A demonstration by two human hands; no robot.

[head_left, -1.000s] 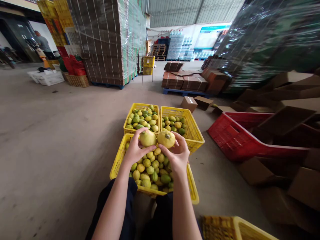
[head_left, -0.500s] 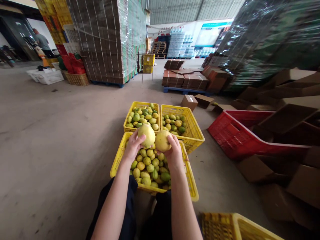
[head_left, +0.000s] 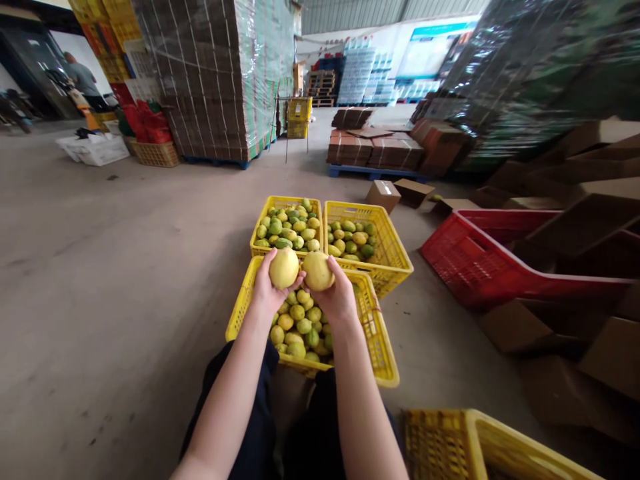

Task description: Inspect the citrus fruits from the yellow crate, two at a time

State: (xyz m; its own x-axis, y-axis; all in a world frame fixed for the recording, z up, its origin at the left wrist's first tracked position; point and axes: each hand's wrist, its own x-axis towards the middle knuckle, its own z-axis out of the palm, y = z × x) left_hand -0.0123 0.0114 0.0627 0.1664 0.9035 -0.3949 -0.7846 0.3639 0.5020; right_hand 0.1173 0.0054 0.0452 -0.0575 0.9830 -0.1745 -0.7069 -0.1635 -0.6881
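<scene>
Head view, and we're in a big warehouse with a grey concrete floor. A tall film-wrapped stack stands back left, flattened cardboard is piled on a blue pallet straight ahead, and far off on the left there's a person in a grey top.

Now to the middle, where the hands are! The left hand has a pale yellow fruit, fingers curled and pressed to its left side and lower right edge. The right hand matches it, gripping a second yellow fruit between digits on its right side and lower left. What the fingers do behind the fruit, I can't tell. Side by side they sit, raised above the far end of the near yellow crate; whether the pair touch is too close to call.

Below, that crate carries a heap of yellow and green fruit. Just beyond it, two more: the back left crate, piled high, and the back right crate, with fruit gathered toward its left. Over on the right, a red crate among brown cartons, and at bottom right, part of another yellow crate.
</scene>
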